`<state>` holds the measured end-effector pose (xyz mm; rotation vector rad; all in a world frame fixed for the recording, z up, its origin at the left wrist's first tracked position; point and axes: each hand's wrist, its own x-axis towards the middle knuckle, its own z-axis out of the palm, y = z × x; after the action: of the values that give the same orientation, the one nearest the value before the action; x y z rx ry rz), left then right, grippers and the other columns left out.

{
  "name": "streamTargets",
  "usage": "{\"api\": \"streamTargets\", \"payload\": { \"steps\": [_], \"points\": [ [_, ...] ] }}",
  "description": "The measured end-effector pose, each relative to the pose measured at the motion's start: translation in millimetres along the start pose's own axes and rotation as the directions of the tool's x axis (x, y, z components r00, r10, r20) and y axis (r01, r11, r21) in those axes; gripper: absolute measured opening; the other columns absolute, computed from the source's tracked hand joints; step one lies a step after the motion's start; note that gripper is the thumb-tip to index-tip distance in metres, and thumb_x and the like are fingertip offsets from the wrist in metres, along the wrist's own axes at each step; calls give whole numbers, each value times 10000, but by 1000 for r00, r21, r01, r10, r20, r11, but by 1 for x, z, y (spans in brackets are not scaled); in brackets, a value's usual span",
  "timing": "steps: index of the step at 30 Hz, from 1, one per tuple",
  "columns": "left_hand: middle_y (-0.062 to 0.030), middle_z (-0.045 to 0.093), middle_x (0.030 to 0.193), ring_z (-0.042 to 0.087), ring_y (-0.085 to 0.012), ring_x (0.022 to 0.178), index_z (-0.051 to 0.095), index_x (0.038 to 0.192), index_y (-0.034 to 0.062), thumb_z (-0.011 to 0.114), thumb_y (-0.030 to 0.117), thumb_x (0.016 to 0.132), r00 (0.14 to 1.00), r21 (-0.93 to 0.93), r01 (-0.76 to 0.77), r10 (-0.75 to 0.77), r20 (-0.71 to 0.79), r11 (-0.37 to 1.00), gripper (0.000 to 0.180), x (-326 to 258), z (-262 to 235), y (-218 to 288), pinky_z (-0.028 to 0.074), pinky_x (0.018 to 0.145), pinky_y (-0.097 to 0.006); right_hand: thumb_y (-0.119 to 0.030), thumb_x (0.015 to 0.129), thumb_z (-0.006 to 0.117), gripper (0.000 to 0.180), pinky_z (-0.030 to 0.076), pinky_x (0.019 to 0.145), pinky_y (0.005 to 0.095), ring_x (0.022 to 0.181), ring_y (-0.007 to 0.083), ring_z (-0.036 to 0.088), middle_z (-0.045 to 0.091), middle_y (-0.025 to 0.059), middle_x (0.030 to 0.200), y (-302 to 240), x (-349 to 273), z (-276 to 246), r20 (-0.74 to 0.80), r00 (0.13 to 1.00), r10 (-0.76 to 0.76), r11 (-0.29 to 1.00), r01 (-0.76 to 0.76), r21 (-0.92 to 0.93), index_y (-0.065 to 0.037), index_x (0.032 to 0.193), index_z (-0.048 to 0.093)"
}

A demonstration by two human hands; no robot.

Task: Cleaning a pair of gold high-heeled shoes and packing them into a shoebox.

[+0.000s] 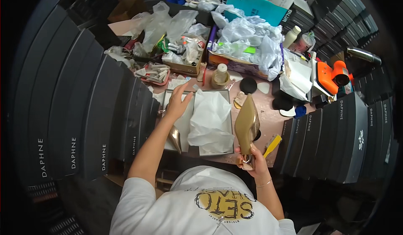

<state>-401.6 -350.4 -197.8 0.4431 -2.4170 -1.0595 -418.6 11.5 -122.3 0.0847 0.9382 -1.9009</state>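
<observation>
My right hand (257,164) is closed round the heel end of a gold pointed-toe shoe (247,119). The shoe is held up with its toe pointing away and its tan underside showing. My left hand (180,103) has its fingers stretched out over the left part of a grey shoebox (228,128). Crumpled white tissue paper (210,119) fills the box's right half. Beside my left forearm, a second shiny gold shoe (175,137) lies at the box's left side, partly hidden by the arm.
Stacked dark shoeboxes (90,109) rise on the left, and more boxes (336,134) stand on the right. Behind are a carton of plastic wrapping (247,37), a small jar (220,76) and an orange device (331,77). A yellow tool (273,145) lies right of the shoe.
</observation>
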Motion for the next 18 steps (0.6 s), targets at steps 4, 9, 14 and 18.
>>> {"api": "streamTargets", "payload": {
  "steps": [4, 9, 14, 18],
  "points": [
    [-279, 220, 1458, 240, -431, 1356, 281, 1438, 49, 738, 459, 729, 951, 32, 163, -166, 263, 986, 937, -102, -24, 45, 238, 1098, -476, -294, 941, 393, 415, 513, 613, 327, 762, 164, 562, 591, 146, 1105, 16, -9, -22, 62, 998, -1, 982, -11, 190, -34, 1262, 433],
    [-234, 242, 1456, 203, -408, 1368, 477, 1310, 69, 734, 288, 735, 933, 332, 28, -144, 330, 943, 666, -157, 42, 95, 177, 1079, -579, -360, 887, 454, 537, 421, 551, 306, 700, 174, 438, 589, 133, 998, 24, -6, -18, 37, 995, 92, 888, -99, 450, 83, 1183, 516],
    [-210, 400, 1363, 322, -391, 1311, 630, 1064, 24, 636, 35, 737, 975, 171, -46, 7, 220, 984, 327, -168, 58, 35, 287, 1063, -493, -412, 852, 485, 600, 377, 503, 290, 605, 169, 423, 556, 143, 971, 26, -8, -27, 316, 949, -19, 849, -151, 506, 105, 1156, 482],
    [-209, 459, 1309, 384, -390, 1266, 646, 1018, 8, 647, 32, 739, 980, 130, 39, -63, 189, 991, 280, -163, 33, 40, 309, 1063, -420, -420, 848, 489, 620, 378, 486, 293, 600, 176, 450, 553, 174, 1021, 34, -8, -39, 486, 872, -55, 867, -200, 456, 101, 1182, 467]
  ]
}}
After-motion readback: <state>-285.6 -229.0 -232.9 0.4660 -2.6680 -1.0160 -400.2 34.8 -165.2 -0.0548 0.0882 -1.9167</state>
